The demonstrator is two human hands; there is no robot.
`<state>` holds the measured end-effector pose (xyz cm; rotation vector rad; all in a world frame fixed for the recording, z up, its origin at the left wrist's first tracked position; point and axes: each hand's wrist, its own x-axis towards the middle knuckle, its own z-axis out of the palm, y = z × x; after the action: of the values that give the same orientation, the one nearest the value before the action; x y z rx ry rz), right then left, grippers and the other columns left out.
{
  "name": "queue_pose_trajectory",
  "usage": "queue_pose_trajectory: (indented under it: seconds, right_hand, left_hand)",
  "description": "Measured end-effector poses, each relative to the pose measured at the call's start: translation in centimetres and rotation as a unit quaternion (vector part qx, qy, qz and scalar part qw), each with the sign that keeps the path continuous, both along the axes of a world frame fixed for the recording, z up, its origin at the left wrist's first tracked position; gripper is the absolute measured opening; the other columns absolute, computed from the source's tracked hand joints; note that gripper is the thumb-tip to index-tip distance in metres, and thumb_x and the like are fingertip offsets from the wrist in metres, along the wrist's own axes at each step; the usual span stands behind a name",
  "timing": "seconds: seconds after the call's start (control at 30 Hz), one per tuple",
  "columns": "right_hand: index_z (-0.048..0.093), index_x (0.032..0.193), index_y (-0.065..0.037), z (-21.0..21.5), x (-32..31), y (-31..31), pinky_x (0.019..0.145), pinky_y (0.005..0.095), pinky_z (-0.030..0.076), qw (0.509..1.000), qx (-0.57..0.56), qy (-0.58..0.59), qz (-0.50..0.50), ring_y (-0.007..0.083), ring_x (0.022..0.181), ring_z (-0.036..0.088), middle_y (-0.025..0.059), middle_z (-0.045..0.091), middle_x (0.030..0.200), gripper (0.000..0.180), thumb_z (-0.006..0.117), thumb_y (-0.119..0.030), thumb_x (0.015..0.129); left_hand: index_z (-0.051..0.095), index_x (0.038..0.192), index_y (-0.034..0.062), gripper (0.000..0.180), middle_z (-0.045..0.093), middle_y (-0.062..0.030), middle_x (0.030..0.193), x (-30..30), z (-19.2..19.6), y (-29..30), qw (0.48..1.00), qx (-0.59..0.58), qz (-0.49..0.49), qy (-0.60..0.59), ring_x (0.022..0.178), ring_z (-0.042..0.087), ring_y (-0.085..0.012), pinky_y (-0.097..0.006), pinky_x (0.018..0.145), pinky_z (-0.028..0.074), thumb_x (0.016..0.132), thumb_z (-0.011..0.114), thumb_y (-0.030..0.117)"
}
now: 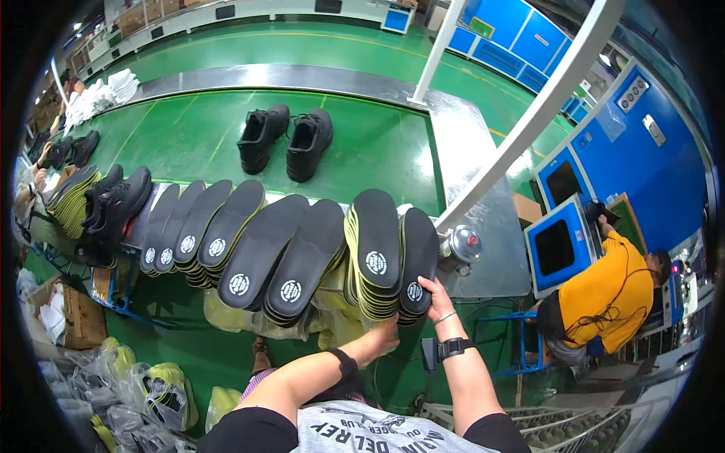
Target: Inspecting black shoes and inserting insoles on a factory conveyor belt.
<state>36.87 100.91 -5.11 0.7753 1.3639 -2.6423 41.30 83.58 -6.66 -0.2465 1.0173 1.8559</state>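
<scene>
My right hand [439, 301] grips the heel end of the rightmost stack of dark insoles [420, 253], its thumb at the edge of the top one. Just to its left is a taller stack of black insoles with yellow-green edges [377, 234]. Against the heel end of that taller stack, low down, my left hand [380, 338] is closed, with its fingers partly hidden under the insoles. More insole stacks [291, 257] lie side by side to the left, each with a round white print at the heel.
A pair of black shoes [308, 143] stands on the green conveyor belt [370, 128]. A metal pot with a red-knobbed lid [465, 244] sits beside a white post [521, 121]. At right, a person in yellow [612, 291] works at a blue machine. Plastic bags [162, 396] lie lower left.
</scene>
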Motion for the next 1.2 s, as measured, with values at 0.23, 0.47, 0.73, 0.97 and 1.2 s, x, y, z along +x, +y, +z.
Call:
queue_pose_trajectory:
  seconds: [0.23,0.47,0.73,0.97,1.2]
  right_hand:
    - [0.049,0.109,-0.001,0.7,-0.3,0.7,0.076,0.0312,0.048,0.993,0.053,-0.022,0.102,0.0172,0.086,0.058,0.0064,0.058,0.099,0.034,0.061,-0.006,0.077]
    - [0.043,0.121,-0.008,3.6,4.9,2.2,0.069,0.0332,0.043,0.939,0.326,-0.106,0.028,0.0108,0.093,0.05,-0.0002,0.053,0.105,0.051,0.056,-0.036,0.081]
    - [0.049,0.112,-0.006,16.1,10.5,-6.3,0.069,0.0229,0.042,0.918,0.342,0.096,-0.176,0.0115,0.087,0.054,0.0053,0.057,0.104,0.03,0.049,-0.025,0.089]
    - [0.053,0.106,0.001,20.2,8.6,-27.1,0.075,0.026,0.045,0.905,0.401,0.138,0.003,0.015,0.083,0.058,0.0086,0.059,0.099,0.023,0.05,-0.011,0.086]
    - [0.05,0.114,0.0,20.8,5.9,-37.8,0.087,0.0273,0.04,0.895,0.345,0.053,0.279,0.0131,0.1,0.051,0.0066,0.056,0.107,0.03,0.053,-0.011,0.086]
  left_hand:
    - [0.017,0.136,0.0033,0.078,0.023,-0.0141,0.14,-0.8,2.5,-8.0,0.956,-0.041,-0.265,0.122,0.127,0.025,-0.0254,-0.039,0.101,0.027,0.083,0.043,0.055]
    - [0.028,0.132,0.0011,0.069,0.031,-0.0138,0.136,-3.9,9.6,-19.1,0.869,-0.144,-0.337,0.333,0.126,0.029,-0.0222,-0.033,0.102,0.025,0.085,0.045,0.048]
    - [0.051,0.115,0.0005,0.039,0.057,-0.0077,0.106,-4.2,11.4,-33.8,0.964,-0.09,-0.038,0.249,0.098,0.053,-0.013,-0.027,0.089,0.04,0.086,0.054,0.026]
    - [0.051,0.111,-0.0008,0.033,0.059,-0.0085,0.099,-4.6,9.4,-47.5,0.964,-0.081,-0.033,0.251,0.092,0.056,-0.0147,-0.027,0.083,0.043,0.085,0.055,0.019]
    - [0.049,0.111,-0.0034,0.034,0.06,-0.0105,0.091,-3.5,7.1,-57.3,0.984,-0.083,-0.043,0.151,0.08,0.057,-0.015,-0.027,0.074,0.045,0.084,0.055,0.016]
